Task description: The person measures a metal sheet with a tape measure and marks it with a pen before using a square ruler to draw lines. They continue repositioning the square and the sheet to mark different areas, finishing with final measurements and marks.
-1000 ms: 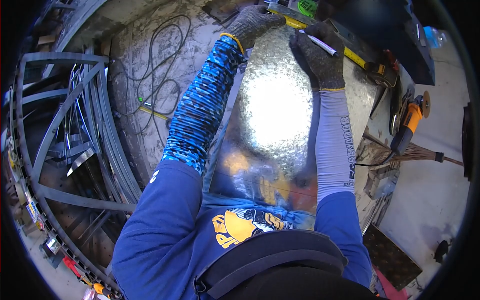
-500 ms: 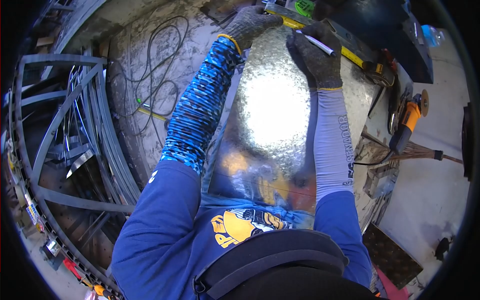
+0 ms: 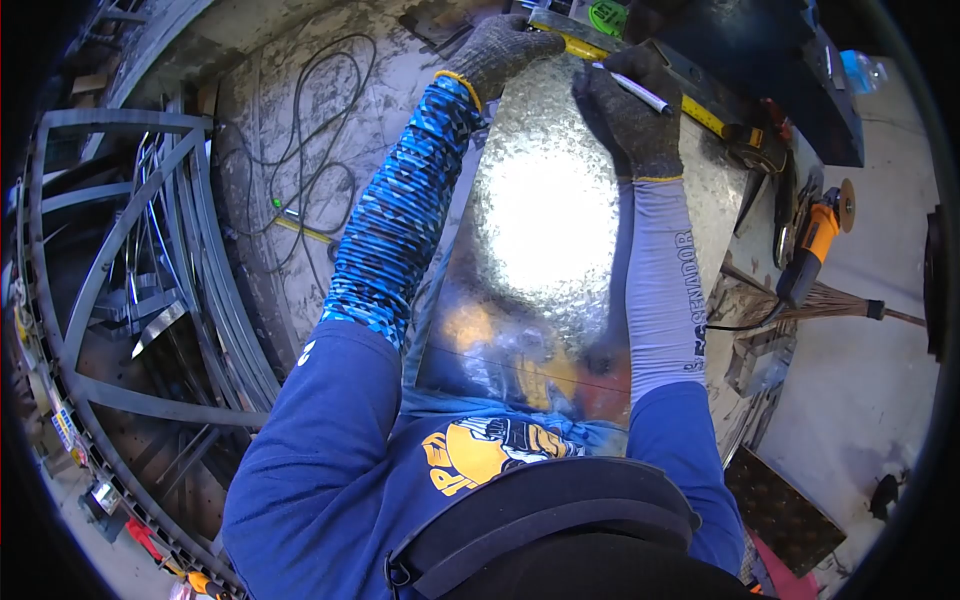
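A shiny metal sheet [image 3: 550, 210] lies in front of me, with a bright glare in its middle. Across its far edge runs a yellow tape measure [image 3: 703, 115], its case resting at the right. My left hand [image 3: 505, 52], in a dark knit glove, is closed around the left end of the tape at the sheet's far left corner. My right hand [image 3: 637, 115], gloved too, grips a white marker [image 3: 640, 91] over the far edge, close beside the tape.
An orange angle grinder [image 3: 818, 240] and a straw broom [image 3: 835, 302] are at the right. Curved metal frames [image 3: 150, 270] fill the left side. A black cable [image 3: 300, 150] loops over the surface left of the sheet. A dark metal box [image 3: 835, 100] stands far right.
Both hands keep nearly the same place and hold. The marker has tilted or shifted very slightly.
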`<state>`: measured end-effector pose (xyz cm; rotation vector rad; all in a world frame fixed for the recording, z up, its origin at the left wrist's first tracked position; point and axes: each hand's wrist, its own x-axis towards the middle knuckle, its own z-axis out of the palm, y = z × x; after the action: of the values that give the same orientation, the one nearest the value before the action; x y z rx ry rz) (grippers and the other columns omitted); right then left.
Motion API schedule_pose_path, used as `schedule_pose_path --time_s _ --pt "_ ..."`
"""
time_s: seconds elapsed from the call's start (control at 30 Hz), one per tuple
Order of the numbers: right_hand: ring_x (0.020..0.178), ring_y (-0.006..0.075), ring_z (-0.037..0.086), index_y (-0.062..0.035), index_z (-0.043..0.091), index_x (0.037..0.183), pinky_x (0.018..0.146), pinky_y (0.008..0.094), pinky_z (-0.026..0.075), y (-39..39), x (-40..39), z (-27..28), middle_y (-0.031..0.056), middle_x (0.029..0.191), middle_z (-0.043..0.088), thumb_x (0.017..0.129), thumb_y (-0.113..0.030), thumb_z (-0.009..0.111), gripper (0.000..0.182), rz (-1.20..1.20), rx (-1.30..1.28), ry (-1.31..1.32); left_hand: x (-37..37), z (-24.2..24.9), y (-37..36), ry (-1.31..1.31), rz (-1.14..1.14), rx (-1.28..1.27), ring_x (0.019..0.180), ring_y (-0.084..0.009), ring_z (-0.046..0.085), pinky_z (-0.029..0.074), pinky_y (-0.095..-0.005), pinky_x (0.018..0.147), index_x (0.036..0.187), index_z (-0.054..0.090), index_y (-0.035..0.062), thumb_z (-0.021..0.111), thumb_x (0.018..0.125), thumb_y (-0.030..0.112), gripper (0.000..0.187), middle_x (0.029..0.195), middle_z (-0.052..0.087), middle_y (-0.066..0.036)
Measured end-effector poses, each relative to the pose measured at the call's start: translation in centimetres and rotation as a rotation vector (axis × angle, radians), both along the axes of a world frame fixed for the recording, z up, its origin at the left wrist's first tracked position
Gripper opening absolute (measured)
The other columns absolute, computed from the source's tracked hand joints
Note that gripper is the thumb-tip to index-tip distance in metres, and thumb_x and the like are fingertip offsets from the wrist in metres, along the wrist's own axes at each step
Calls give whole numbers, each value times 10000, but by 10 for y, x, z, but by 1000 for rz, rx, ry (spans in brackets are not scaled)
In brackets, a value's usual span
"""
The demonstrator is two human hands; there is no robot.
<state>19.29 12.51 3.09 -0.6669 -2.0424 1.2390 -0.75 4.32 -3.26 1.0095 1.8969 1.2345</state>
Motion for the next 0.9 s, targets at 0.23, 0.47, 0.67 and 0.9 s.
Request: schedule_pose_path --time_s 0.23,0.47,0.67,0.9 --pt "740 165 669 -43 691 895 704 317 553 1 -1 -1 67 810 672 790 -121 836 195 1 47 -10 9 8 -3 -27 22 55 1032 -209 704 543 -321 950 1264 693 -2 789 912 358 512 1163 736 -150" --pt "729 182 667 -46 694 887 698 328 555 -1 -2 1 77 793 672 792 -146 842 202 12 36 6 8 7 -2 -28 10 51 1030 -195 697 538 -317 940 1269 693 0 778 924 356 503 1164 736 -142" --pt "720 185 664 -52 690 879 686 325 553 0 -2 1 78 790 672 776 -143 857 216 7 89 -16 8 7 -2 -56 20 58 1047 -199 693 534 -317 958 1277 689 2 785 920 345 504 1183 732 -142" --pt "736 157 664 -57 678 877 678 312 559 -5 -2 1 63 787 666 797 -112 841 190 20 -104 57 8 4 -1 -86 25 58 1036 -192 689 535 -309 952 1275 687 -4 787 921 337 501 1172 733 -131"
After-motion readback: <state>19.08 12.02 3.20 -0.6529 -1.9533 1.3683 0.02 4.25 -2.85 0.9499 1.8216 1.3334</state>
